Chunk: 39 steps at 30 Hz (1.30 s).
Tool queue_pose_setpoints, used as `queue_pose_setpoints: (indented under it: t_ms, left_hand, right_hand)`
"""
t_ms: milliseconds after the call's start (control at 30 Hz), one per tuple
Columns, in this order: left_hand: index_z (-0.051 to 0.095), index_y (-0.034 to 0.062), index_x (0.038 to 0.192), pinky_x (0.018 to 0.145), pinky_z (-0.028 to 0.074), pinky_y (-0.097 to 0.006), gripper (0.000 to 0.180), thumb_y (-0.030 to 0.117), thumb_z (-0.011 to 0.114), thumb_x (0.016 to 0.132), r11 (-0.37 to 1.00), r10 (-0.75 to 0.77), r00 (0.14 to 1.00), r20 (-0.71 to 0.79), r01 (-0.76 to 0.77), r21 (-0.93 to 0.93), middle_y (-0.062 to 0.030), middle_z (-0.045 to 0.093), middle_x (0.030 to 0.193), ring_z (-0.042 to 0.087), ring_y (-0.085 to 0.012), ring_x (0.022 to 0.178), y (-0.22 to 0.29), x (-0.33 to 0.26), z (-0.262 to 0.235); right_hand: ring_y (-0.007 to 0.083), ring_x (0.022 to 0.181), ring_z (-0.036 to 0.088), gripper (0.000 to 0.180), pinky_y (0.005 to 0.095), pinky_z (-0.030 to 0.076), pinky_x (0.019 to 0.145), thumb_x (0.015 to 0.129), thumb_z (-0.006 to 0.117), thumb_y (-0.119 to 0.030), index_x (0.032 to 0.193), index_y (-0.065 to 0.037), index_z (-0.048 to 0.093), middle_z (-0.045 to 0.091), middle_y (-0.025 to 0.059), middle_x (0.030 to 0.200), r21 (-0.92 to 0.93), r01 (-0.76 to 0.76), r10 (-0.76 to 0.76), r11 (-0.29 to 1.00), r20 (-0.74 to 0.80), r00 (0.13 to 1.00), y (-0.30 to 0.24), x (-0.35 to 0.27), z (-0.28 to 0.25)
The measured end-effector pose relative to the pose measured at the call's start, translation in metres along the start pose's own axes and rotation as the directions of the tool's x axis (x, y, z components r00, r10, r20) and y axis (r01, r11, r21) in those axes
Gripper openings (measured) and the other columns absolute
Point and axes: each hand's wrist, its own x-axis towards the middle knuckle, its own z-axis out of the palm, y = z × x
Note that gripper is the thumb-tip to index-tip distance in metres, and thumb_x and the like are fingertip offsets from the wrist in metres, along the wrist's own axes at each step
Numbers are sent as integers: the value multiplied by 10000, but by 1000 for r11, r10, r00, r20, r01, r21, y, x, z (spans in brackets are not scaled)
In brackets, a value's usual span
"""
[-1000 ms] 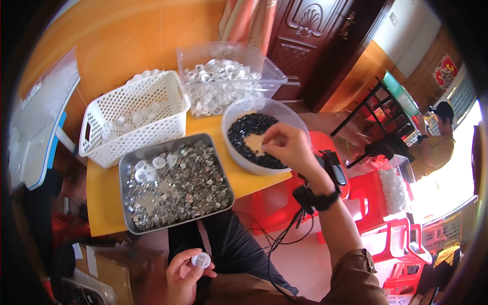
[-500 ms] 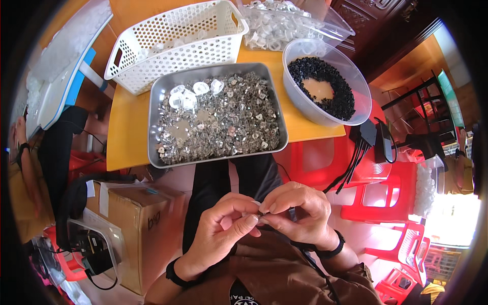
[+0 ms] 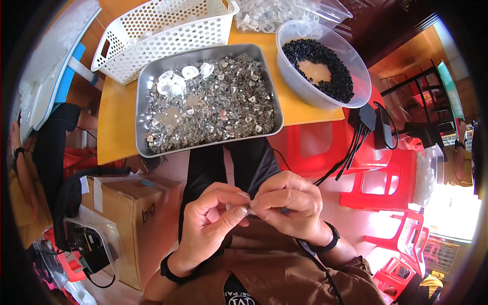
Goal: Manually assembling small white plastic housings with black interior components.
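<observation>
My left hand (image 3: 216, 216) and my right hand (image 3: 290, 206) meet in front of my body, above my lap. Thumbs and fingertips of both are pinched together on something tiny, mostly covered by the fingers, so its kind does not show. Beyond the hands, a metal tray (image 3: 203, 147) rests on the table, full of small shiny metal pieces (image 3: 229, 112). Several clear round plastic parts (image 3: 172, 83) lie on top of them at the left. Right of the tray, a clear plastic bowl (image 3: 362, 84) holds many small black pieces (image 3: 341, 76).
A white perforated basket (image 3: 168, 43) and a bag of clear plastic parts (image 3: 274, 16) stand at the table's (image 3: 117, 122) back. A cardboard box (image 3: 129, 223) sits on the floor at left. Red stools (image 3: 378, 190) and black cables (image 3: 356, 147) are at right. Another person's arm (image 3: 23, 168) shows at far left.
Tray, basket and bowl sit higher and slightly further left in the picture, as the view has shifted. Both hands stay together, with their fingers slightly changed around the small thing.
</observation>
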Motion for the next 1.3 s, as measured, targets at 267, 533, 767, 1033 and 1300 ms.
queue_pose_setpoints:
  t_ms: [267,533,767,1033,1300]
  left_hand:
    - [627,-41,969,712,576,-256,104,-5,636,871,998,-6,999,46,8,-58,-112,553,1048,616,-147,853,-2,-1,-4]
    - [623,-32,937,697,529,-231,120,-38,678,830,999,30,999,28,-30,-13,-111,552,1039,606,-129,839,-5,-3,-5]
    - [627,-15,904,713,502,-239,132,-49,705,802,959,231,972,-44,-220,180,-103,568,1024,604,-125,807,-7,-3,-4]
    - [635,-7,876,690,500,-234,152,-37,737,767,827,378,926,-20,-327,458,-115,598,994,605,-125,808,-10,-4,-6]
    - [634,-13,887,677,487,-227,126,-31,717,793,899,289,952,-102,-234,369,-108,596,994,593,-108,800,-13,-4,-3]
  right_hand:
    - [145,680,629,114,258,498,585,733,760,-16,772,-64,664,631,48,805,190,-92,87,977,35,996,5,-3,-1]
    - [148,753,623,162,261,508,634,733,745,18,858,-78,707,645,46,857,274,-183,164,944,89,982,6,-7,0]
    - [138,771,627,149,253,506,636,777,726,0,917,-36,692,659,68,892,326,-271,244,906,122,962,5,-10,3]
    - [120,777,621,117,235,495,645,818,707,-21,933,-27,682,661,64,896,392,-359,313,847,179,933,5,-12,5]
    - [123,771,623,102,240,496,632,820,700,-15,919,-30,679,658,70,879,367,-358,324,859,154,934,3,-13,6]
